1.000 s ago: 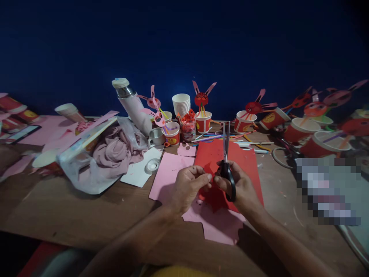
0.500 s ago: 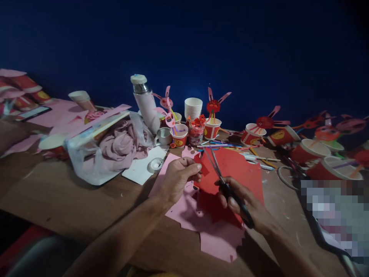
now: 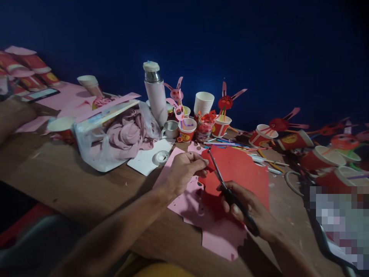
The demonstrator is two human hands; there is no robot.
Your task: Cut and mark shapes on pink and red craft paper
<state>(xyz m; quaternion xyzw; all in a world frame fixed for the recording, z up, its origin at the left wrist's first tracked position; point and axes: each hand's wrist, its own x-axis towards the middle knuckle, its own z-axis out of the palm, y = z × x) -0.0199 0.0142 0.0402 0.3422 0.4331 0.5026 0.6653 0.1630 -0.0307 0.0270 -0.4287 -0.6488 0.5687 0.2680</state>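
My right hand (image 3: 248, 209) is closed through the handles of the scissors (image 3: 230, 190). Their long axis runs from my hand up and to the left, tips pointing away from me toward the cups (image 3: 204, 102). My left hand (image 3: 181, 171) pinches a corner of the red paper (image 3: 239, 169), right at the blade tips, above the pink sheet (image 3: 219, 238) on the table (image 3: 72, 184).
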